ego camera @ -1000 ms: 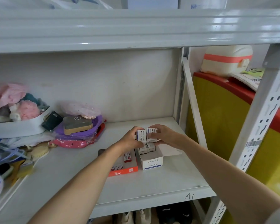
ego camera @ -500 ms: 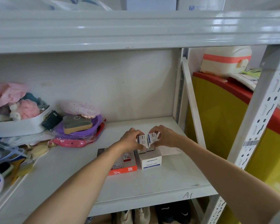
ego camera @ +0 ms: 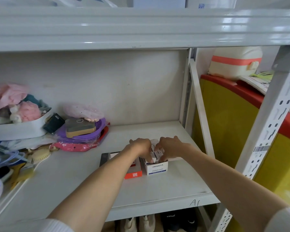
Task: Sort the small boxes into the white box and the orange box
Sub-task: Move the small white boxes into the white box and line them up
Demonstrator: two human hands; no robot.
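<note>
Both hands (ego camera: 157, 150) apparently press glossy rectangular small boxes (ego camera: 156, 154) into white box (ego camera: 156, 169).

— How many big boxes on the shelf (ego camera: 157, 195)?
— Two: one white box (ego camera: 156, 169) and one orange box (ego camera: 134, 174).
— And hands?
— Two, a left hand (ego camera: 141, 148) and a right hand (ego camera: 170, 148). The small boxes (ego camera: 157, 154) between them are too hidden to count.
</note>
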